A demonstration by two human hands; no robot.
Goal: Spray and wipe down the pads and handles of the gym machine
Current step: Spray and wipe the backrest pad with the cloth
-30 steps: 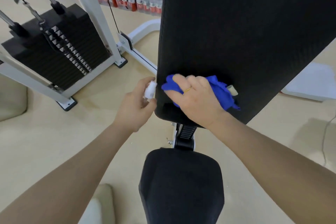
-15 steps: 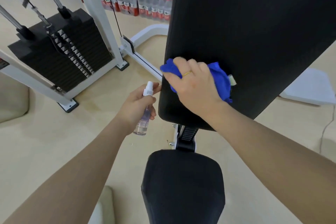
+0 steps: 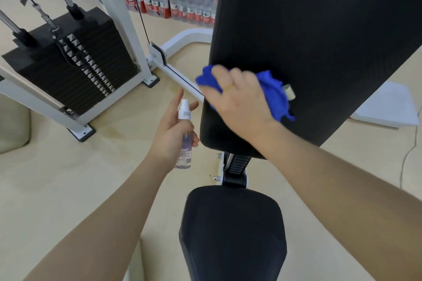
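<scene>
a gym: weight stack (image 3: 75,61), padded bench (image 3: 319,29), cable machine frame (image 3: 118,7).

Cloth (image 3: 275,96) on back pad (image 3: 308,41), seat pad (image 3: 233,230) below.

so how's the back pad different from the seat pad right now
The back pad is long and tilted up; the seat pad is shorter and lies lower. The right hand presses a blue cloth on the back pad; nothing touches the seat pad. Both are black.

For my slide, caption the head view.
Right hand presses a blue cloth on the back pad; left hand holds a spray bottle.
</scene>
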